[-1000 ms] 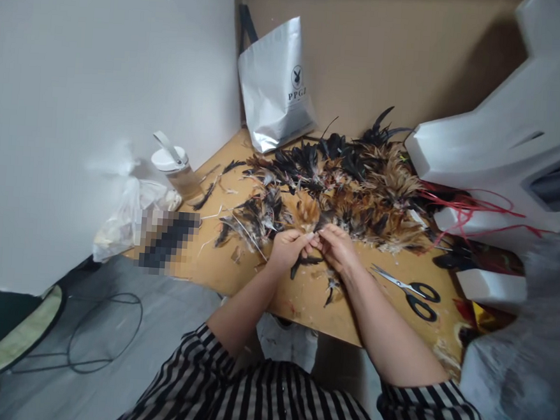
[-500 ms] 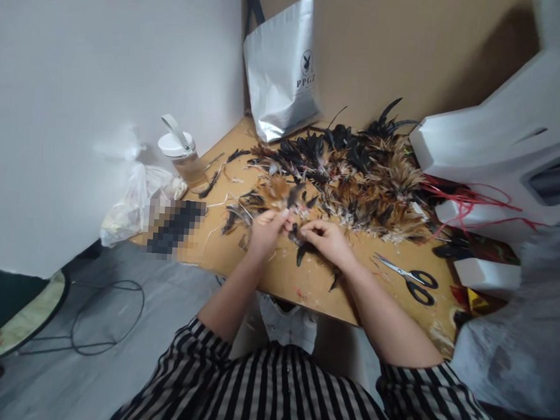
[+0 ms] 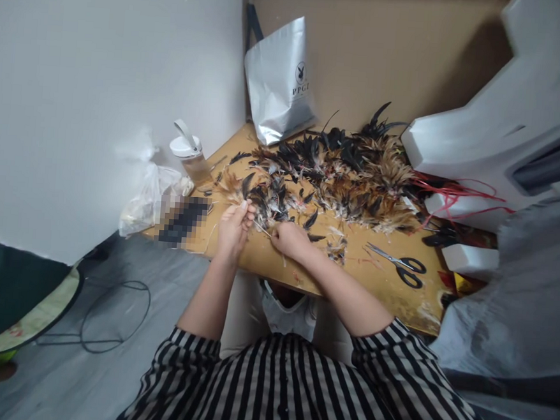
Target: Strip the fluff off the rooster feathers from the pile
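My left hand (image 3: 234, 227) is closed in a pinch at the base of a bunch of brown feathers (image 3: 231, 186), which fans out beyond the fingertips. A short white string (image 3: 262, 228) runs from near this hand to my right hand (image 3: 290, 240), whose fingers are closed on its end. Just past both hands lie loose dark and grey feathers (image 3: 271, 196). Several small dark feathers (image 3: 310, 220) are scattered on the wooden table (image 3: 267, 260) near my right hand. Black-handled scissors (image 3: 403, 266) lie to the right, blades pointing left.
Long piles of black and brown feathers (image 3: 371, 200) spread across the back. A silver bag (image 3: 280, 85) stands behind them. At left are a lidded cup (image 3: 188, 155), a plastic bag (image 3: 149, 197) and a blurred dark item (image 3: 183, 221). Red cords (image 3: 458, 200) hang beside white machine parts at right.
Both hands have moved left and drawn apart, and the brown bunch has gone left with my left hand. The string now stretches between the hands. The view has shifted slightly.
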The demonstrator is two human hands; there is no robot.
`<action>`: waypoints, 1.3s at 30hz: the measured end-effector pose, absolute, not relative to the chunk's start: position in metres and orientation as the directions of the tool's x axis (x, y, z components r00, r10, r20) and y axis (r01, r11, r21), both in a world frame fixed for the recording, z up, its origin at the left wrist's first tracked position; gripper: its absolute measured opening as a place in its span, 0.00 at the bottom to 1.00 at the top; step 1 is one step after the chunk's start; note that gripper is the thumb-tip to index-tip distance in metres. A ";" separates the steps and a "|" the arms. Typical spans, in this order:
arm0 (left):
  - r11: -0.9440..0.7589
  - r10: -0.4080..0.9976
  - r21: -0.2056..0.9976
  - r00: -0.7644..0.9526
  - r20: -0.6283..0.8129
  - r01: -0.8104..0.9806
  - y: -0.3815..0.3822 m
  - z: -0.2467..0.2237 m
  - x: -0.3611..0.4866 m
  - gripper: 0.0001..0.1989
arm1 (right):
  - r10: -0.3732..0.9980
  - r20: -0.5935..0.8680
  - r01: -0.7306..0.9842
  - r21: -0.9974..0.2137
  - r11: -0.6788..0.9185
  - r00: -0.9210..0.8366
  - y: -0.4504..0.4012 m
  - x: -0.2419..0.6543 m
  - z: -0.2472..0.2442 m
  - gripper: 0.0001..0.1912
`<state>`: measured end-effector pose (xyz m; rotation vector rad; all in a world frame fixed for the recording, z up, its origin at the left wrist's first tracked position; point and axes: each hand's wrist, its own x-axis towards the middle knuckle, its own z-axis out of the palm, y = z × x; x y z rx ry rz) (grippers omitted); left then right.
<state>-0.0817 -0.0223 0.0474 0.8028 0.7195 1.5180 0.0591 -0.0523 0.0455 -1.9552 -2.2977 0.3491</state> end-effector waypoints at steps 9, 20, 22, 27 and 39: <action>-0.028 0.993 0.951 0.102 0.063 -0.308 -0.029 0.052 -0.053 0.14 | 0.965 0.207 0.810 -0.532 0.246 -0.158 -0.066 0.132 0.058 0.06; 0.131 0.917 0.991 0.382 -0.117 -0.010 -0.016 0.034 -0.003 0.14 | 0.908 0.405 0.830 -0.468 0.303 -0.103 -0.080 0.186 0.055 0.06; 0.139 0.927 0.990 0.355 -0.122 -0.023 -0.014 0.030 -0.005 0.12 | 0.899 0.429 0.835 -0.458 0.304 -0.092 -0.078 0.187 0.053 0.06; 0.146 0.938 0.984 0.330 -0.104 -0.103 -0.011 0.021 -0.003 0.11 | 0.894 0.446 0.827 -0.489 0.277 -0.036 -0.075 0.192 0.048 0.06; 0.091 0.984 0.980 0.169 -0.060 -0.178 -0.013 0.000 0.013 0.12 | 0.927 0.370 0.881 -0.456 0.129 0.056 -0.110 0.232 0.039 0.14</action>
